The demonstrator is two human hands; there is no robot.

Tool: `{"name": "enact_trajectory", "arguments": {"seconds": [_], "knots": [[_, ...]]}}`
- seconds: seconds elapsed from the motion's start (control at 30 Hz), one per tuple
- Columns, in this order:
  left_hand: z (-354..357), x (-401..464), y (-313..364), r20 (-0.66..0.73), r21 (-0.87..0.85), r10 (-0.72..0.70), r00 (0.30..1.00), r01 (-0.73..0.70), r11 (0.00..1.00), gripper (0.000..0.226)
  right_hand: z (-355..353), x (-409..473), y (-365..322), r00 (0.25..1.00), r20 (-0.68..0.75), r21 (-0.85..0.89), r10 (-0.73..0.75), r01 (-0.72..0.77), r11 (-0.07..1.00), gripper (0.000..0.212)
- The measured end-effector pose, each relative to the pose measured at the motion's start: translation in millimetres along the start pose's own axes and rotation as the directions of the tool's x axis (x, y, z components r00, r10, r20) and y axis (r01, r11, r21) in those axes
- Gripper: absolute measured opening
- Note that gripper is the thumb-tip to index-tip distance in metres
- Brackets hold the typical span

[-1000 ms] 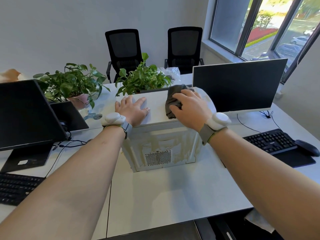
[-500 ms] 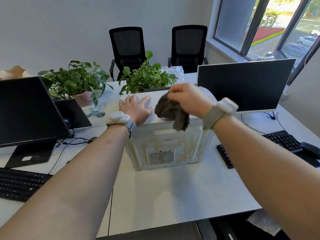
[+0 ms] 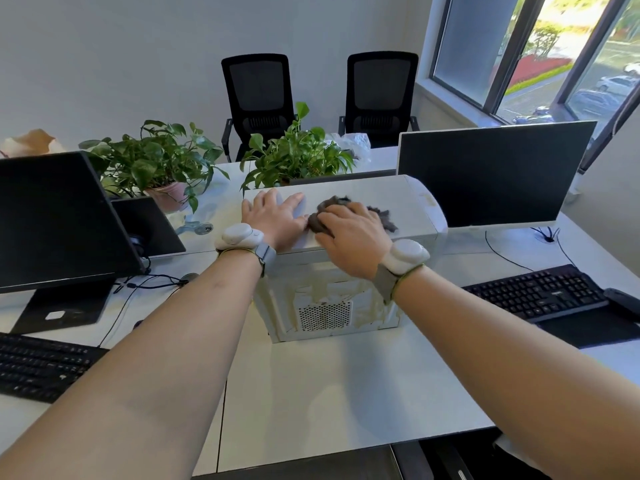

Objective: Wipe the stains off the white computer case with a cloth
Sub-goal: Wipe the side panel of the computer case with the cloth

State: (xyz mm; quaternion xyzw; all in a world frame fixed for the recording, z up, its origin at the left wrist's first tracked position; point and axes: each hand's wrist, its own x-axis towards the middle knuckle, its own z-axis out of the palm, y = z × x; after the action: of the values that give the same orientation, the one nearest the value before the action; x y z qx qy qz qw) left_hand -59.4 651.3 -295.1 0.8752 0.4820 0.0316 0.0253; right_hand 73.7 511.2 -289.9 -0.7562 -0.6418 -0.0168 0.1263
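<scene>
A bunched grey cloth (image 3: 349, 211) is pressed by the right hand (image 3: 349, 233) onto the white computer case (image 3: 408, 206), steadied by the flat, unclenched left hand (image 3: 273, 216); yellowish stains remain.

The case (image 3: 346, 303) stands on the desk (image 3: 329, 393), mid-desk; the left hand (image 3: 273, 216) lies flat on its top, left side; the right hand (image 3: 349, 237) lies just right of it, on the cloth (image 3: 388, 218), which rests on the top; a monitor (image 3: 491, 174) stands right of the case, a keyboard (image 3: 533, 292) before it; another monitor (image 3: 52, 220) stands at left, a keyboard (image 3: 38, 368) before it; two plants (image 3: 156, 161) sit behind the case; two chairs (image 3: 256, 98) stand behind the desk.
</scene>
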Motion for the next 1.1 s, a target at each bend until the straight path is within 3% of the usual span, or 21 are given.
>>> {"name": "enact_trajectory", "arguments": {"seconds": [0.1,0.2,0.27,0.33,0.47,0.53,0.6,0.67,0.73,0.9,1.03,1.1], "knots": [[1,0,0,0.006,-0.011,0.005,1.0,-0.005,1.0,0.057,-5,-18,19,0.982,-0.033,0.078,-0.186,0.188,0.979,0.034],[0,1,-1,0.011,-0.007,0.01,1.0,-0.01,1.0,0.058,-4,-25,59,0.986,-0.165,0.129,0.032,-0.01,0.992,0.029],[0,0,-2,0.008,-0.006,0.013,1.0,-0.013,1.0,0.058,1,-28,67,0.932,-0.287,0.189,0.22,-0.17,0.967,0.027],[1,-1,-2,0.007,-0.005,0.015,1.0,-0.015,1.0,0.058,10,-34,57,0.915,-0.352,0.222,0.196,-0.122,0.967,0.027],[-1,0,-3,0.016,-0.004,0.022,1.0,-0.022,1.0,0.058,14,-63,44,0.929,-0.368,0.277,-0.042,0.153,0.949,0.03],[-1,0,-3,0.014,-0.007,0.022,1.0,-0.022,1.0,0.058,16,-80,51,0.91,-0.414,0.31,0.013,0.128,0.942,0.029],[-1,0,-1,0.008,-0.004,0.022,1.0,-0.022,1.0,0.057,20,-97,57,0.862,-0.466,0.384,0.2,-0.006,0.923,0.028],[-1,-1,-1,0.005,0.0,0.019,1.0,-0.019,1.0,0.057,22,-109,59,0.783,-0.461,0.532,0.417,-0.132,0.836,0.029],[-1,-2,0,0.009,0.003,0.018,1.0,-0.018,1.0,0.057,23,-111,62,0.733,-0.421,0.636,0.534,-0.181,0.75,0.031],[-3,-2,0,0.028,0.008,0.028,0.999,-0.028,1.0,0.057,35,-104,69,0.786,-0.386,0.526,0.483,-0.242,0.815,0.029],[-3,-3,-1,0.025,0.02,0.026,0.999,-0.027,0.999,0.057,35,-106,75,0.771,-0.247,0.571,0.588,-0.374,0.731,0.026],[-2,-3,0,0.025,0.019,0.027,0.999,-0.027,0.999,0.056,34,-110,73,0.759,-0.31,0.6,0.573,-0.311,0.737,0.024]]}}
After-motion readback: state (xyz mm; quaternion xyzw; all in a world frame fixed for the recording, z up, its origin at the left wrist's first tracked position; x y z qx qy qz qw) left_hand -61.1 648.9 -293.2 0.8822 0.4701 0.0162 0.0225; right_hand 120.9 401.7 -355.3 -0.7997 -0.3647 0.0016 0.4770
